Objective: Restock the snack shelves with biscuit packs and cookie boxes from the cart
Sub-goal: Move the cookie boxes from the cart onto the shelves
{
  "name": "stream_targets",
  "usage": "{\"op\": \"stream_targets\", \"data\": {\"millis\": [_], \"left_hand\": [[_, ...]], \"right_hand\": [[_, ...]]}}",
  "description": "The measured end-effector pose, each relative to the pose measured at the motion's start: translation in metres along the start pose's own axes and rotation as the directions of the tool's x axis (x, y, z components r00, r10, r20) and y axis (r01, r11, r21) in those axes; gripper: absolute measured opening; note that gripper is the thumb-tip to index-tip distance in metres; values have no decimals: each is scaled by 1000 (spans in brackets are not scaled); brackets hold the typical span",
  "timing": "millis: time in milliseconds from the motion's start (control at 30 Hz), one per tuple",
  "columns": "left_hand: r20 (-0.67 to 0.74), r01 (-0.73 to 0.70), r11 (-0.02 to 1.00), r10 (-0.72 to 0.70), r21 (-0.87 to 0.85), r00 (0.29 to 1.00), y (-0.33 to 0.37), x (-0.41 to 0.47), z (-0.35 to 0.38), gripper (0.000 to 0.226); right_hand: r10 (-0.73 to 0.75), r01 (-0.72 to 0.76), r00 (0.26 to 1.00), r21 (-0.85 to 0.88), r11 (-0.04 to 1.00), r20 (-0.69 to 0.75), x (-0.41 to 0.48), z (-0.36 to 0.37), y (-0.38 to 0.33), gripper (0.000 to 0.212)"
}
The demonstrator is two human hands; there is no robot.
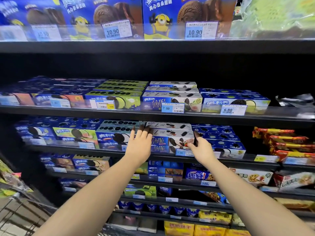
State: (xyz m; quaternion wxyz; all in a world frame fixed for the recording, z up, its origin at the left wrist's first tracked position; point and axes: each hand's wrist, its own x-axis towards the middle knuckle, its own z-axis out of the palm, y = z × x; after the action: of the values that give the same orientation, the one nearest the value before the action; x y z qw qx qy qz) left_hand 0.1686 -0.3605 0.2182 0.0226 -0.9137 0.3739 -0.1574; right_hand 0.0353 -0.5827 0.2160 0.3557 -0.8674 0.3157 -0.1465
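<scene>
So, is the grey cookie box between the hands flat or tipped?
Flat: the grey cookie box lies level, top face up, with the left hand and right hand at its ends.

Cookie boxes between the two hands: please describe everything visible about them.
The cookie boxes are long flat cartons, cardboard by the look, with pale grey tops and blue-and-white fronts showing thin dark cookies and a strawberry. They lie flat, stacked two high with more rows behind, on a dark shelf, with blue cartons to their right. The left hand touches their left end with straight fingers; the right hand seems to grip the right end. A price tag reading 7.50 hangs in front.
</scene>
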Motion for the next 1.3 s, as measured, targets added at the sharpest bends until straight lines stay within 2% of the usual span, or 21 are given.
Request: {"op": "stream_targets", "data": {"millis": [100,167,233,300,367,433,500,567,667,733,833,900,1000,1100,1167,1233,1300], "left_hand": [[-88,-72,996,67,-53,994,0,-31,7,50],[-153,-139,987,125,-78,980,-5,-55,15,44],[-211,-190,977,166,-100,963,-12,-81,22,32],[-187,-198,972,172,-130,967,-22,-114,31,20],[-97,-174,974,161,-144,982,-31,-150,45,15],[56,-133,979,143,-155,988,-39,-186,64,22],[205,-108,979,143,-175,968,-46,-222,87,32],[296,-75,978,132,-195,946,-51,-258,113,35],[423,17,968,93,-249,901,-54,-315,152,30],[531,135,951,35,-279,846,-52,-353,180,26],[726,277,928,-10,-249,687,-42,-410,226,27],[812,288,932,12,-220,583,-34,-441,257,24],[862,315,924,31,-218,506,-27,-467,301,28],[880,375,897,33,-235,473,-25,-479,346,43],[900,358,908,46,-219,433,-22,-485,375,67],[907,360,906,59,-225,417,-18,-489,400,87],[895,351,907,60,-233,441,-13,-495,418,101]], "right_hand": [[-20,21,1000,116,993,-9,-26,7,3,37],[-3,6,1000,173,985,-21,-49,14,2,47],[27,-16,996,130,991,-81,-70,24,4,47],[45,-33,994,112,993,-103,-98,41,3,39],[25,-22,999,71,997,-39,-127,68,5,30],[32,-35,995,42,998,90,-157,103,8,24],[24,-26,977,4,1000,213,-185,144,14,21],[-11,28,943,-47,998,333,-211,189,25,20],[9,54,842,-101,993,540,-249,253,49,21],[65,30,737,-128,991,673,-276,295,74,23],[178,20,593,-235,972,785,-318,356,120,25],[257,-9,546,-301,953,797,-339,392,151,32],[338,-84,606,-364,927,720,-344,433,182,35],[395,-181,655,-374,909,644,-326,469,202,31],[411,-193,658,-386,902,631,-310,491,212,30],[422,-193,633,-395,898,649,-297,512,224,25],[453,-189,581,-429,883,676,-290,531,240,22]]}}
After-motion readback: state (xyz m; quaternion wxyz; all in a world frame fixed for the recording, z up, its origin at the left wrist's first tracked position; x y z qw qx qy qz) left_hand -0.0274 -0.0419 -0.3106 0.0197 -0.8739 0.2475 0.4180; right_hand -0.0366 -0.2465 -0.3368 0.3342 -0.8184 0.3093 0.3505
